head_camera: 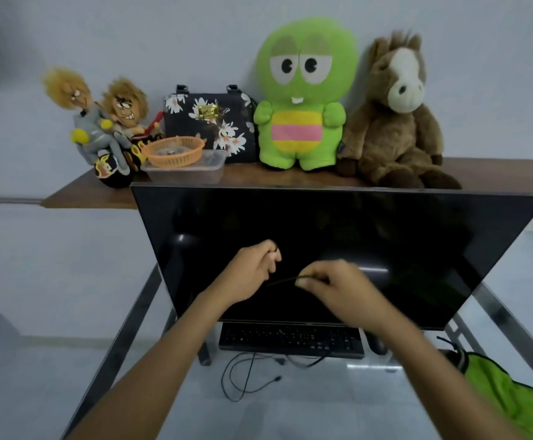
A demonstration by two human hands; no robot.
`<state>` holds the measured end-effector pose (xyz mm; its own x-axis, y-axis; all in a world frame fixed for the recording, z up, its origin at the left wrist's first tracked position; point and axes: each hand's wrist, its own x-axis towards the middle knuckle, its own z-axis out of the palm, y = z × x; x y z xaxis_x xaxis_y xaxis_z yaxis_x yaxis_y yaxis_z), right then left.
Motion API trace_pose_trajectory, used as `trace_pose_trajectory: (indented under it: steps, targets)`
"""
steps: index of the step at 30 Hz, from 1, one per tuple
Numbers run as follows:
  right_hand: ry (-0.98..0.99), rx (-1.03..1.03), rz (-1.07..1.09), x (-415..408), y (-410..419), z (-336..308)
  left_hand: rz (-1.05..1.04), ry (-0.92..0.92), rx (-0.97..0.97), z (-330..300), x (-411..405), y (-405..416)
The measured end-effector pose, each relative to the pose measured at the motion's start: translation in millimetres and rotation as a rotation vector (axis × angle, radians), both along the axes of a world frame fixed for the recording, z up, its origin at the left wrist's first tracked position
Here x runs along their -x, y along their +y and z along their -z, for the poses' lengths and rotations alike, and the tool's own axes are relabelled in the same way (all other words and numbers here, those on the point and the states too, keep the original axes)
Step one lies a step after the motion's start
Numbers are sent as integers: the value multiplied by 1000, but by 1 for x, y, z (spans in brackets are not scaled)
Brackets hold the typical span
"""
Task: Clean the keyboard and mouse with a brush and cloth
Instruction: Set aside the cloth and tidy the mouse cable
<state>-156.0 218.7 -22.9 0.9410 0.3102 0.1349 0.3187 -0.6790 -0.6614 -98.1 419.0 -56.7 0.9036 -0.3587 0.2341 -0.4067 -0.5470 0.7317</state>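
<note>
Both my hands are raised in front of the dark monitor [338, 223]. My right hand [335, 281] is closed on a thin black cord [282, 281] that sticks out to the left. My left hand [252, 265] pinches a small dark piece at its fingertips; I cannot tell whether it belongs to the same cord. The black keyboard [290, 339] lies on the glass table under the monitor. The black mouse [378, 346] sits to its right, partly hidden by my right forearm. A green cloth [506, 395] lies bunched at the table's right edge.
A loose black cable [242, 379] loops on the glass in front of the keyboard. A wooden shelf [77, 193] behind the monitor carries plush toys, a floral bag, an orange basket [173, 150] and a clear plastic box. Metal frame bars [122, 338] run along both table sides.
</note>
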Motion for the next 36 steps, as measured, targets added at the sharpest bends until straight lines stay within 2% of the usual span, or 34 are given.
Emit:
trace_pose_trajectory:
  steps: [4,7,10,13,15,17,18,19,22,24,26,29,32,34,36]
  targets:
    - [80,-125,9,-11,-33,-8,45,312,126,8,15,18]
    - [57,-197,26,-12,-33,-2,120,402,153,-1,25,14]
    - [69,-434,136,-15,-26,11,174,471,267,-11,36,6]
    - [61,-576,227,-12,-6,26,252,596,599,-22,47,-11]
    - [41,-502,166,-4,14,43,261,632,915,-33,49,-31]
    - [82,-416,61,10,36,53,194,582,1168,-40,41,-43]
    - [113,-382,8,17,44,54,130,501,1176,-40,34,-45]
    - [138,-354,-41,22,50,54,55,377,1082,-37,26,-43]
    - [146,-271,-77,25,50,47,-86,-39,503,-18,9,-27]
    - [107,-184,-32,17,38,39,-35,-134,228,-4,4,-16]
    - [74,-117,11,6,18,28,18,-85,81,5,4,-4]
    - [54,-119,39,-9,-15,10,84,85,43,10,9,6]
    - [14,-178,41,-22,-30,2,175,240,102,1,22,1]
    - [-34,-238,74,-30,-30,4,230,367,230,-6,29,-6]
    - [-87,-298,119,-34,-25,10,285,515,440,-11,34,-13]
